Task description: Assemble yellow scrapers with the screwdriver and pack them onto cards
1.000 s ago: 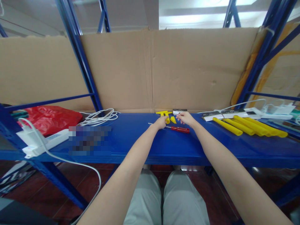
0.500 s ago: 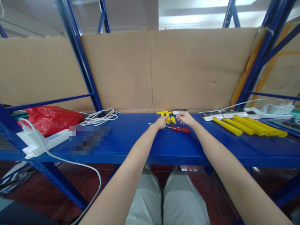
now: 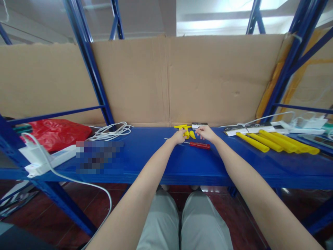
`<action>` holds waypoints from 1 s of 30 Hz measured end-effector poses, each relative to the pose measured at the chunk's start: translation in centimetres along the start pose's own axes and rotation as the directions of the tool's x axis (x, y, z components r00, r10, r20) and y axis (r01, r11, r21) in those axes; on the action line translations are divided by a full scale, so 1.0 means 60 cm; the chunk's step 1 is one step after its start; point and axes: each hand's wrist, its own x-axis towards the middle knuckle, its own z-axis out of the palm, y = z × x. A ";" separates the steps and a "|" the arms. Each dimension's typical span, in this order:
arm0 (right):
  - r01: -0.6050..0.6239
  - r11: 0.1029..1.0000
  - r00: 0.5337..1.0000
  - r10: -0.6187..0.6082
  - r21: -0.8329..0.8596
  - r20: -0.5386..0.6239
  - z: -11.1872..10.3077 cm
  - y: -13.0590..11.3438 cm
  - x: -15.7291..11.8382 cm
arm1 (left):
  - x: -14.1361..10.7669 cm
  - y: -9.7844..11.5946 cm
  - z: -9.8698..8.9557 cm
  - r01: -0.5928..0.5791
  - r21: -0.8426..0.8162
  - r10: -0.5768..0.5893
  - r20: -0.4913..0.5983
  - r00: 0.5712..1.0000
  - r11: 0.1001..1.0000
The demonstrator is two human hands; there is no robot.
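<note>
My left hand (image 3: pixel 179 136) is closed on a yellow piece (image 3: pixel 186 133) at the middle of the blue table. My right hand (image 3: pixel 204 133) is just to the right, its fingers curled close together; whether something small is between them I cannot make out. Between the hands lies a small yellow part (image 3: pixel 192 134). Behind my left hand is another yellow part (image 3: pixel 180 126). A screwdriver with a red handle (image 3: pixel 199 145) lies in front of both hands, its shaft pointing left. A small black and white box (image 3: pixel 199 125) stands behind my right hand.
Several yellow tubes (image 3: pixel 252 142) lie on the right of the blue table (image 3: pixel 145 156), beside flat white and black packs (image 3: pixel 235 130). On the left are a coiled white cable (image 3: pixel 111 132), a red bag (image 3: pixel 59 132) and a white power strip (image 3: pixel 63 155). Cardboard (image 3: pixel 208 80) stands behind.
The whole view has shifted slightly downward in the frame. My hands stay almost where they were, with my right fingers moved very slightly.
</note>
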 end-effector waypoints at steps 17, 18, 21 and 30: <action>-0.021 1.000 1.000 0.022 -0.009 0.007 0.000 -0.008 -0.005 | -0.010 0.009 -0.020 0.060 0.192 -0.085 0.128 0.988 0.980; -0.027 1.000 1.000 0.027 -0.008 0.005 0.000 -0.009 -0.005 | -0.011 0.010 -0.022 0.054 0.193 -0.081 0.136 0.987 0.980; -0.031 0.999 0.999 0.032 -0.010 0.006 0.000 -0.010 -0.007 | -0.015 0.014 -0.027 0.041 0.200 -0.071 0.142 0.987 0.979; -0.016 0.999 1.000 0.016 -0.038 0.021 0.000 -0.007 -0.006 | -0.021 0.000 -0.042 -0.100 0.052 0.101 -0.025 0.995 0.994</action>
